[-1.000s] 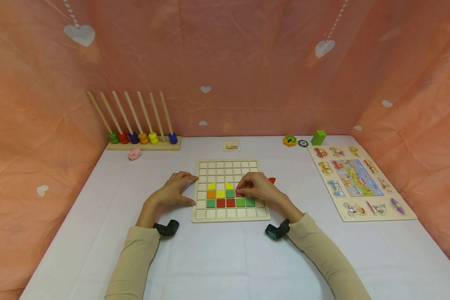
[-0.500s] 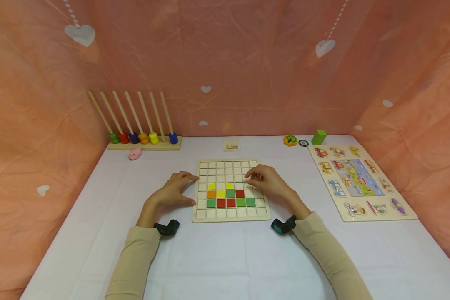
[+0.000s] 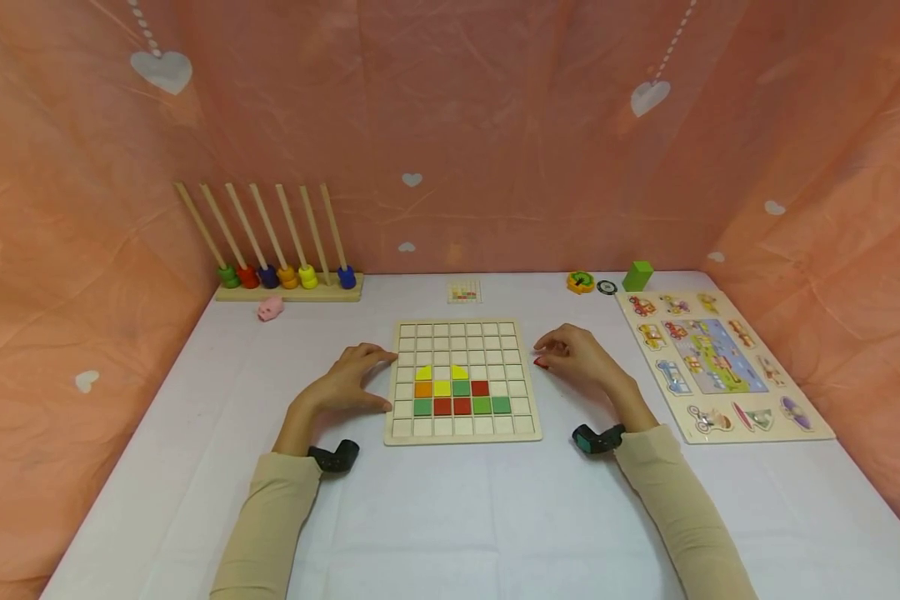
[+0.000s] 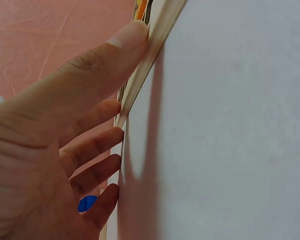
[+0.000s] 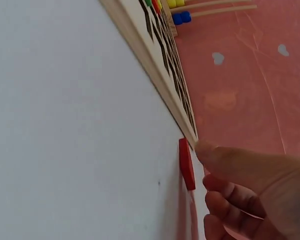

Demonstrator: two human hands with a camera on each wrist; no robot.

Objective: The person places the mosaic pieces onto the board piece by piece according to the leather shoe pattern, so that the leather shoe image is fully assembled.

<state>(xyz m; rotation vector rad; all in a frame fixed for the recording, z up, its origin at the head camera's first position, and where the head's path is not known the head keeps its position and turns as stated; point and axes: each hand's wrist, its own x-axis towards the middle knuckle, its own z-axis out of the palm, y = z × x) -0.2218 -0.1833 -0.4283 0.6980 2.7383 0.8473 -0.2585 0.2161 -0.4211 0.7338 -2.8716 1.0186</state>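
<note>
The wooden grid board (image 3: 462, 427) bears several coloured tiles: yellow quarter-round ones, such as the left yellow tile (image 3: 423, 373), and square ones, such as the upper red tile (image 3: 480, 388). My left hand (image 3: 342, 379) rests at the board's left edge, thumb and fingers spread; in the left wrist view the thumb (image 4: 130, 37) touches its side. Past the board's right edge is my right hand (image 3: 581, 358), its fingers loosely bent. Right at its thumb lies a loose red piece (image 5: 186, 164) on the white cloth, partly hidden by the hand in the head view.
A small pattern card (image 3: 464, 291) lies behind the board. At the back left stand a peg rack (image 3: 288, 293) with coloured beads and a pink pig figure (image 3: 270, 308). To the right are a picture puzzle (image 3: 720, 367), a green block (image 3: 637, 276) and a black-rimmed disc (image 3: 606, 287).
My right hand has let go of the upper red square tile in the grid and moved right, off the board, to the loose red piece. The left hand has stayed still.
</note>
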